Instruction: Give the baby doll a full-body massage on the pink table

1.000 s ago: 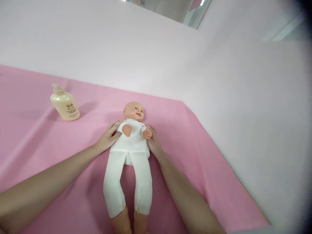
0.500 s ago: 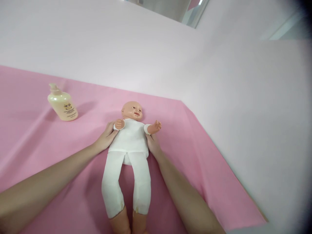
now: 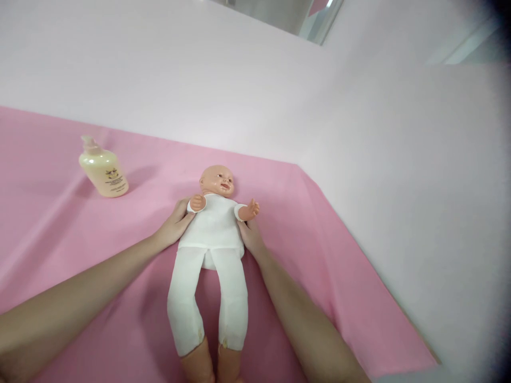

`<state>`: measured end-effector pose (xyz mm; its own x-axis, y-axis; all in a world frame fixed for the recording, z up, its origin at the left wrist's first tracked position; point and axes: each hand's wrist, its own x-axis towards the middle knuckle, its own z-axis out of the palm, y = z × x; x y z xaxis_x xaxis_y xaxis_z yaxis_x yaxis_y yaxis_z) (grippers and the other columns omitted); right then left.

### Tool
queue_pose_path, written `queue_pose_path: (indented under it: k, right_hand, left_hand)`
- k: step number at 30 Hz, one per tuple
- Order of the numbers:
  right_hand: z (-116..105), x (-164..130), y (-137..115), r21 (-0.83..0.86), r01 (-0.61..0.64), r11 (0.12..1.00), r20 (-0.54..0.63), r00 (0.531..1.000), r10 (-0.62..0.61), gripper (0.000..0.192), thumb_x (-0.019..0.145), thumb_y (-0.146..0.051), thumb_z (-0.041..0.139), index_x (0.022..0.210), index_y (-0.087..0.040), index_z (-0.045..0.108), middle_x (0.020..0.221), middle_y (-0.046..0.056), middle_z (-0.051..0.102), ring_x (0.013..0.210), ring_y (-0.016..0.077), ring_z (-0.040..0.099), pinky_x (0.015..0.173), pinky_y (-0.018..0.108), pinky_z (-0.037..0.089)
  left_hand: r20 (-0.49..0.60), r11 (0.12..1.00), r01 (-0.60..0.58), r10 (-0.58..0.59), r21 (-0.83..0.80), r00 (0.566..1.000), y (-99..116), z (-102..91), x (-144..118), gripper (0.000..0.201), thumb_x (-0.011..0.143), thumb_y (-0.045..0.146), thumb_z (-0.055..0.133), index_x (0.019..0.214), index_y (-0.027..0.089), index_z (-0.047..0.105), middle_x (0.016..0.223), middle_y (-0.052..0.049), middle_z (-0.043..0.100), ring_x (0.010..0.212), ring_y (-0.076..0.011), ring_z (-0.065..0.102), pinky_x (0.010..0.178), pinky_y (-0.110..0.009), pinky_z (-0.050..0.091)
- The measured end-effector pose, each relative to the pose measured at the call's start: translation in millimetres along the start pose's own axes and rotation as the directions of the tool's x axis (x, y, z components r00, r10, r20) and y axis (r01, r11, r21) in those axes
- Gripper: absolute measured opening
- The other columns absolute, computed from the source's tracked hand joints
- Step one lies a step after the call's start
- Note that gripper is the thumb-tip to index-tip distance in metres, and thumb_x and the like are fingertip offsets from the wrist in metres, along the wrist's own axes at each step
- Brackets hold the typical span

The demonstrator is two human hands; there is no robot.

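Place: a baby-care practice room, most likely a training or demonstration setting rather than a lived-in home.
Surface: a counter (image 3: pixel 80 250) spread with a smooth pink sheet, its edge meeting the wall on the far side and the right.
Walls: plain pale pink, bare, closing in a corner around the counter.
Practice piece: a baby doll (image 3: pixel 211 250) in white cloth, lying on its back.
Supplies: a cream pump bottle (image 3: pixel 102 173) standing on the sheet, well apart from the doll.
Upper edge: a sliver of window or mirror frame.
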<state>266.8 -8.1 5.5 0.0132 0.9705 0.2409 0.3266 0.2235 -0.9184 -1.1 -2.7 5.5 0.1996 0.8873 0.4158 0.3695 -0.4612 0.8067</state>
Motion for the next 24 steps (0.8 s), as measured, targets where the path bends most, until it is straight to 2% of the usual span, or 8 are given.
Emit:
queue_pose_path:
  k: [11,24]
  right_hand:
    - [1.0,0.0,1.1,-0.012,0.041,0.999,0.010,0.999,-0.041,0.060,0.091,-0.054,0.055,0.142,-0.023,0.051,0.148,0.012,0.053,0.142,0.0301,0.045,0.122,0.053,0.032]
    - [0.6,-1.0,-1.3,-0.017,0.036,0.999,0.003,0.999,-0.036,0.063,0.091,-0.054,0.055,0.145,-0.023,0.048,0.149,0.012,0.052,0.142,0.0290,0.045,0.122,0.051,0.032]
  left_hand:
    - [0.008,1.000,-0.026,0.026,0.003,1.000,4.0,-0.9,-0.2,0.050,0.100,0.056,0.043,0.140,0.027,0.050,0.141,-0.009,0.053,0.137,-0.0273,0.044,0.118,-0.046,0.035]
    - [0.002,1.000,0.000,0.000,-0.017,1.000,4.7,-0.6,-1.6,0.050,0.099,0.055,0.045,0.141,0.028,0.048,0.141,-0.010,0.052,0.137,-0.0285,0.044,0.116,-0.046,0.038]
